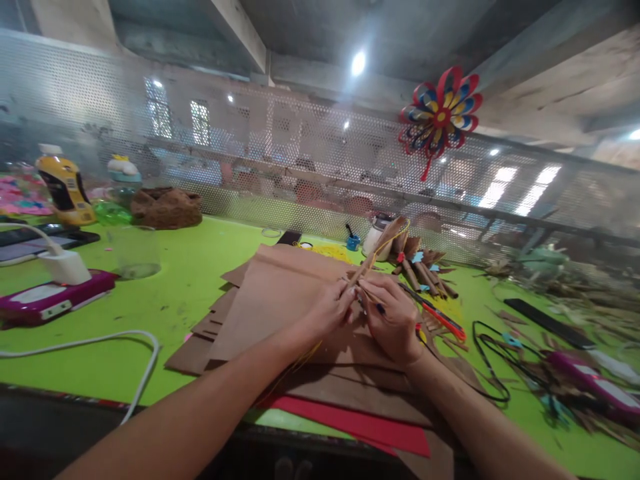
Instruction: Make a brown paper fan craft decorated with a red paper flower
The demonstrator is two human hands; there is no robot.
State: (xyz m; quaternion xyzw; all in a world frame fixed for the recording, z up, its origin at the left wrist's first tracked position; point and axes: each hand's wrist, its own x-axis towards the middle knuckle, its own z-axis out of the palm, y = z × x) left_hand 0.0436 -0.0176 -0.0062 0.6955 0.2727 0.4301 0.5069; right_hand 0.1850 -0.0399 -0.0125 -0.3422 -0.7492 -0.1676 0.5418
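Head view: paper cone [383, 248] pinched between left hand [327, 308], right hand [395, 319].

2 hands: left hand [327, 310], right hand [393, 320], both on 1 rolled brown paper cone [383, 250]. 1 brown paper stack [270, 300], 1 red sheet [360, 423], 1 paper pinwheel [440, 117], 1 yellow bottle [65, 187], 1 charger [65, 265], 1 clear cup [135, 252] near tabletop's left edge.

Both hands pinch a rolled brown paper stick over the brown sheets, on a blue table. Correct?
Not quite: the table is bright green, not blue, as the head view shows. The rest holds: the left hand and right hand pinch the rolled brown paper stick over the brown sheets.
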